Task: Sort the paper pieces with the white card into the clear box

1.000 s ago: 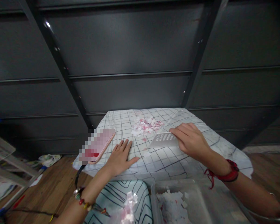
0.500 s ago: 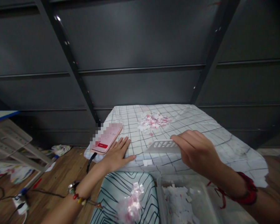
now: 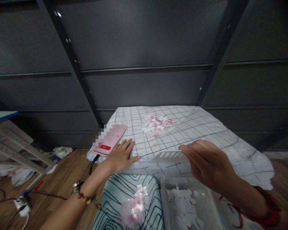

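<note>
My left hand (image 3: 121,156) lies flat on the checked white cloth (image 3: 196,124), fingers spread, beside a pink phone (image 3: 110,139) with a cable in its lower end. Pinched in my right hand (image 3: 206,159) is a flat white slotted plastic piece (image 3: 169,156), held on edge at the near side of the table. Farther back on the cloth is a heap of white and pink paper scraps (image 3: 158,123). Just below the slotted piece stands a clear plastic bin (image 3: 213,201) with white paper scraps (image 3: 184,206) in it.
Left of the bin, a pale blue tray (image 3: 115,185) with black lines holds shiny pink-and-clear plastic packets (image 3: 135,207). A dark panelled wall (image 3: 144,86) rises behind the table. At far left are a white stand (image 3: 12,140), cables and a power strip (image 3: 22,205) on the wooden floor.
My right hand has moved toward me and slightly right with the slotted piece. The small white scrap at the table's near edge no longer shows. My left hand stays in place.
</note>
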`<state>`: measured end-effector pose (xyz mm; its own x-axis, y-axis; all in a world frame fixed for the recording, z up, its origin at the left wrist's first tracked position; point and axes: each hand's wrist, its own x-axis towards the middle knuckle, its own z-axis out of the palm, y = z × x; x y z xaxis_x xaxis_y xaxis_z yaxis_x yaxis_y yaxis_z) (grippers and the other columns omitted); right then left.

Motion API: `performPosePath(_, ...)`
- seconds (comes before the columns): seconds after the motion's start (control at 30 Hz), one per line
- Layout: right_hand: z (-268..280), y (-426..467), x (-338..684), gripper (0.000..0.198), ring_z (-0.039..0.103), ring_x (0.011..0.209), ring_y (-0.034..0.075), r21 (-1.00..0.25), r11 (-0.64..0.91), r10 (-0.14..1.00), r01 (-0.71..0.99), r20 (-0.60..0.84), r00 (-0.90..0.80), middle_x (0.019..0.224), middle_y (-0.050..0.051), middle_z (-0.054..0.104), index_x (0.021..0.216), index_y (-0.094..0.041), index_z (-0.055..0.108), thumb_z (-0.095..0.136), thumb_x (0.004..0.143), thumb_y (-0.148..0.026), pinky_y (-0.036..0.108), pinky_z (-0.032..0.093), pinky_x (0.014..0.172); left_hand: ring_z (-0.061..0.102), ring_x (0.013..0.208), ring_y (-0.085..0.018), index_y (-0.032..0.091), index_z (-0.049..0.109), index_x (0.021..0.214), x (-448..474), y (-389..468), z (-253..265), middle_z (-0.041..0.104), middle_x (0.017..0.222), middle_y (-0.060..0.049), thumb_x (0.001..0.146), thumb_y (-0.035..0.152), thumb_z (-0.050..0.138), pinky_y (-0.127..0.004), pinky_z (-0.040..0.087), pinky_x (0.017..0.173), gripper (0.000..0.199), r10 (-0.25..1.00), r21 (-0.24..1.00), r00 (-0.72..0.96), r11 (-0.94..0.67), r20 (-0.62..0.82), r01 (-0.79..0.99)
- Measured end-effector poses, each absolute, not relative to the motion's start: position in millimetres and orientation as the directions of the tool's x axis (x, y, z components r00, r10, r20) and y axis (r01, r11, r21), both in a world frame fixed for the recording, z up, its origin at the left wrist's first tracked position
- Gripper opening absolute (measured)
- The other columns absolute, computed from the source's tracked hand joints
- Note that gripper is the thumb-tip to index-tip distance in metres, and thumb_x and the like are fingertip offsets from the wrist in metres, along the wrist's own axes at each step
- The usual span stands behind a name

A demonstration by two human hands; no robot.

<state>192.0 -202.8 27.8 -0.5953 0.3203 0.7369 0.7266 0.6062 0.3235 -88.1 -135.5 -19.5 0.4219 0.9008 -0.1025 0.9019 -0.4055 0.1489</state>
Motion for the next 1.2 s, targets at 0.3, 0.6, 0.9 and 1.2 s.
performPosePath(0.3, 27.0, -198.1, 204.5, 0.021, 0.041, 0.058, 0.016, 0.31, 0.592, 0.359, 0.744, 0.725, -0.588, 0.061, 0.001, 0.052, 0.092, -0.016, 0.051, 0.041, 0.078, -0.004, 0.029, 0.034, 0.053, 0.034, 0.127, -0.034, 0.011, 0.042, 0.13, -60.1, -135.5, -6.9, 0.041, 0.136, -0.019, 0.09, 0.051, 0.028, -0.047, 0.026, 0.104, 0.058, 0.935, 0.109, 0.354, -0.352, 0.001, 0.93)
performPosePath(0.6, 23.9, -134.1, 214.8, 0.028, 0.049, 0.069, 0.019, 0.359, 0.365, 0.422, 0.859, 0.758, -0.497, 0.069, 0.006, 0.059, 0.09, -0.014, 0.062, 0.043, 0.073, -0.003, 0.031, 0.037, 0.06, 0.013, 0.138, -0.029, 0.008, 0.025, 0.141, -43.8, -104.0, -23.1, 0.018, 0.149, -0.017, 0.089, 0.053, 0.034, -0.042, 0.018, 0.109, 0.069, 0.884, 0.187, 0.467, -0.464, 0.031, 0.866)
performPosePath(0.9, 22.5, -128.0, 217.4, 0.025, 0.049, 0.069, 0.018, 0.333, 0.416, 0.402, 0.846, 0.767, -0.5, 0.069, 0.006, 0.06, 0.088, -0.013, 0.063, 0.043, 0.075, -0.002, 0.03, 0.039, 0.062, 0.007, 0.137, -0.032, 0.005, 0.02, 0.143, -44.2, -105.6, -28.3, 0.01, 0.149, -0.018, 0.082, 0.07, 0.031, -0.047, 0.013, 0.109, 0.09, 0.864, 0.145, 0.5, -0.488, -0.062, 0.861)
performPosePath(1.2, 21.1, -132.1, 210.7, 0.029, 0.048, 0.069, 0.017, 0.377, 0.475, 0.298, 0.795, 0.782, -0.548, 0.07, 0.005, 0.061, 0.091, -0.014, 0.063, 0.04, 0.078, -0.002, 0.031, 0.037, 0.061, 0.013, 0.137, -0.031, 0.007, 0.025, 0.141, -43.5, -107.9, -28.1, 0.018, 0.149, -0.017, 0.085, 0.064, 0.034, -0.046, 0.017, 0.109, 0.081, 0.872, 0.153, 0.49, -0.484, 0.004, 0.861)
